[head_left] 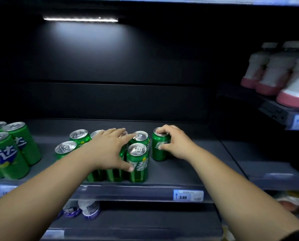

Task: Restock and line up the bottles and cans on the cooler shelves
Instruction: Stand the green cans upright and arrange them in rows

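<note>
From the head camera, the only view there is, both bare arms reach into the dark cooler onto the middle shelf (pixel 188 171).

The right hand (pixel 173 141) has its grip closed on a lone can (pixel 160 150). Its fingertips are curled over the top rim and its thumb is against the side wall. That can stands upright on the shelf, just apart from the others on their right.

The left hand (pixel 108 148) lies spread over the cluster of green cans (pixel 79 136) in the middle of the shelf. Its grip is wide and flat and holds nothing. The fingers reach across the can tops and the thumb rests on the side of the front can (pixel 138 164).

I'd judge these to be full, sealed cans: fairly heavy for their size and stiff enough to squeeze. They are smooth-walled and possibly damp from the chill, so they could slip. They look prone to tip or dent if knocked together. Holding one round the body, or by the rim as the right hand does, looks sound. Several could be slid at once with a flat palm.

The front can carries white Chinese characters that seem to read 雪碧, partly hidden by the thumb. The taller green cans at the far left (pixel 6 153) have a blue band on which 达 is legible. A price tag (pixel 188 195) on the shelf edge reads 3.00, and its smaller print is too fine to read. The pale bottles with pink bases (pixel 275 72) on the upper right are too blurred to show any label.
</note>
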`<state>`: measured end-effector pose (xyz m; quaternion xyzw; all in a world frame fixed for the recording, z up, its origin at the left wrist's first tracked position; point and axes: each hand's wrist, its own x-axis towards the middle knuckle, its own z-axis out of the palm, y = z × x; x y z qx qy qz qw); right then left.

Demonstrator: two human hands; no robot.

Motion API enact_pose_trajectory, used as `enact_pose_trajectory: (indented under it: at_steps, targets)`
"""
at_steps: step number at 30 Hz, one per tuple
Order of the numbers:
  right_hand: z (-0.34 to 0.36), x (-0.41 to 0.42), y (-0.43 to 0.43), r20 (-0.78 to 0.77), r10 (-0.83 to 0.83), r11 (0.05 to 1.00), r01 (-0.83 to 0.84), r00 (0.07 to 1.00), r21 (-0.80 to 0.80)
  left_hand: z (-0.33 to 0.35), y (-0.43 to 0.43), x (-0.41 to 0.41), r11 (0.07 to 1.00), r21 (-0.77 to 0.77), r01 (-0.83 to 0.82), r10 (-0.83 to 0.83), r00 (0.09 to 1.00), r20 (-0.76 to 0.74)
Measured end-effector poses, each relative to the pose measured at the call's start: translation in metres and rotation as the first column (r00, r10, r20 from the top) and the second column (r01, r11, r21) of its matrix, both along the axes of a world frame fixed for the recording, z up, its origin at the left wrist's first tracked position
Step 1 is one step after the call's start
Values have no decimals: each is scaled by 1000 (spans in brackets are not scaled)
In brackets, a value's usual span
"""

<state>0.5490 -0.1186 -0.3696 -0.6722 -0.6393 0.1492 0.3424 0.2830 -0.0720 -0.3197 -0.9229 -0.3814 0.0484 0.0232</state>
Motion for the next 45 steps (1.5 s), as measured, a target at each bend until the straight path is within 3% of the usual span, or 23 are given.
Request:
enact_pose_trajectory:
  at_steps: [6,21,28,45]
  targets:
    - [4,-20,-34,9,-114,993,114,993,-19,-8,-9,-15,1000,-10,14,-15,999,-52]
    - [10,-66,-81,137,-226,965,241,964,-103,-18,-13,-12,996,85,0,-1,1000,17]
    - [2,-68,-89,-2,-151,970,148,989,-193,-17,-35,3,991,133,-32,33,999,1]
    - [-19,-61,-97,-116,-107,991,97,987,-89,-33,-92,-1,938,239,-252,234,967,100]
